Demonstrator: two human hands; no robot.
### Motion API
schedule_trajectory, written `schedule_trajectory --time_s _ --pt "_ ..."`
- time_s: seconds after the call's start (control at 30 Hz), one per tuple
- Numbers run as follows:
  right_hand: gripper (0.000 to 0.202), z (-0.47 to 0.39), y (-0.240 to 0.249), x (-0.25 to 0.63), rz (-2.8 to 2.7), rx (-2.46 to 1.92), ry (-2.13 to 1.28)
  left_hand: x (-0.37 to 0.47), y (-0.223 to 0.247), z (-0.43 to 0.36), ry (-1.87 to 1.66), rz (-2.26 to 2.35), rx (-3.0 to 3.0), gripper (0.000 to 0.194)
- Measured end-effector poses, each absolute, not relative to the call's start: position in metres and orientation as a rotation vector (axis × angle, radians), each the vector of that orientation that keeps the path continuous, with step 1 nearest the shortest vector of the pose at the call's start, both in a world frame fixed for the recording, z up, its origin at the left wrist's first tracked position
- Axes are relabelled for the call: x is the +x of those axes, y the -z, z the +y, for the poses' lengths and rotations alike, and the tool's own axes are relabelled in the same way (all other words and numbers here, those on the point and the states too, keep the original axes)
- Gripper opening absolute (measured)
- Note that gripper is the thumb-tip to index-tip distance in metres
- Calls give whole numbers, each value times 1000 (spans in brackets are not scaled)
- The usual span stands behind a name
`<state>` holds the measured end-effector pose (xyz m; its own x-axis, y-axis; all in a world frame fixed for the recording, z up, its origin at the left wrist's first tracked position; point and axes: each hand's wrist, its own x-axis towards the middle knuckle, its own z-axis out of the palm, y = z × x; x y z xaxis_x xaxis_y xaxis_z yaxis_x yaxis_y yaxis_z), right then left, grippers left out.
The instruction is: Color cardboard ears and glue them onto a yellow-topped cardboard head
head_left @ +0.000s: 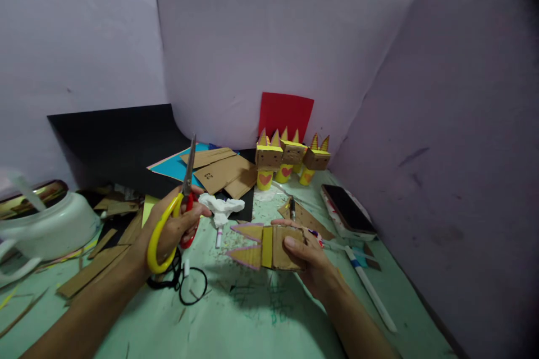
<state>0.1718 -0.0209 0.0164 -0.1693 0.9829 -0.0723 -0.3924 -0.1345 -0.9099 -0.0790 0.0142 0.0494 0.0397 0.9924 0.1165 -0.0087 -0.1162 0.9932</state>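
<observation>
My left hand (pixel 166 230) is closed around a pair of scissors (pixel 188 175) with one yellow and one red handle, blades pointing up. In my right hand (pixel 315 261) is a small cardboard box head (pixel 283 249), its two pointed ears turned to the left and a yellow strip across it near them. My thumb lies on its upper face; the other fingers are mostly hidden behind it. Between the hands lie crumpled white tissue (pixel 222 208) and a white marker (pixel 219 237). Black cord loops (pixel 193 287) rest below my left hand.
Several finished cardboard figures (pixel 269 158) on yellow tubes stand at the back before red paper (pixel 286 112). Cardboard sheets (pixel 223 174) lie behind my left hand. A white pot (pixel 63 230) is at left; a phone (pixel 348 205) and a white utility knife (pixel 373 291) lie at right.
</observation>
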Motion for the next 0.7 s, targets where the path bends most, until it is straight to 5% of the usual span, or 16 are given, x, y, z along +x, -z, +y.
schedule_trajectory --time_s 0.4,0.7 --pt "55 -26 -17 171 -1240 -916 -1939 -46 -44 -3 -475 888 1268 33" --pt "65 -28 -19 166 -1248 -968 -1888 -22 -46 -6 -294 953 1425 41"
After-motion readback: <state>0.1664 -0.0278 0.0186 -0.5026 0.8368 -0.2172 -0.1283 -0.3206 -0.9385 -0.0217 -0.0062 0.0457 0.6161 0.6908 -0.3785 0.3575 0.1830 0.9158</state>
